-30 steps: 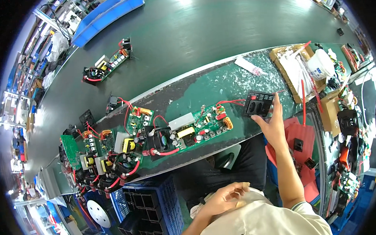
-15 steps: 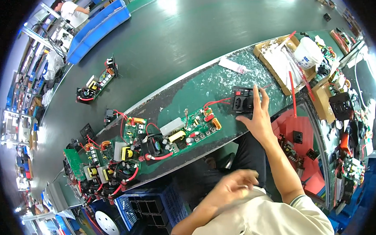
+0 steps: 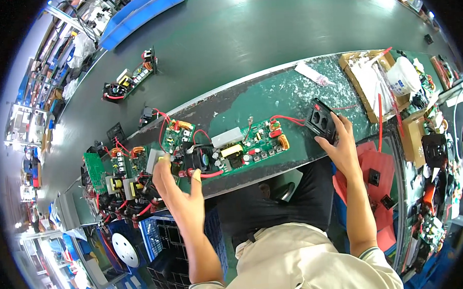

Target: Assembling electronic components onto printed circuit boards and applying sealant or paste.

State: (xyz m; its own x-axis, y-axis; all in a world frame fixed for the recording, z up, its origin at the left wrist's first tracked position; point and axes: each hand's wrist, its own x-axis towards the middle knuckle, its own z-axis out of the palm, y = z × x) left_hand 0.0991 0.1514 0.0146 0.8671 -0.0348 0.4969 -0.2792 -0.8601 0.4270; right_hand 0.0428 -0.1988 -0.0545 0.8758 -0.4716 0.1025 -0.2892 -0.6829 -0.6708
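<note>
A long green circuit board (image 3: 259,143) lies on the bench, carrying a silver heatsink, coils and a yellow transformer. At its left end stands a black fan panel (image 3: 199,158) with red terminals. My left hand (image 3: 181,199) is beside that end, thumb and fingers spread apart around the terminals; whether it touches them I cannot tell. Red wires (image 3: 289,118) run from the board's right end to a black socket panel (image 3: 320,120) with a small red switch. My right hand (image 3: 342,148) grips this panel by its right edge, tilting it up off the bench.
More wired boards (image 3: 123,181) crowd the bench's left end. Another assembly (image 3: 130,76) lies on the dark green surface beyond, near a blue bin (image 3: 140,15). At the right are a cardboard tray (image 3: 351,64), a white tub (image 3: 403,76) and a red bin (image 3: 377,165).
My left hand has moved from in front of my body to the board's fan end. My right hand has taken hold of the socket panel and tilted it. The view has shifted slightly.
</note>
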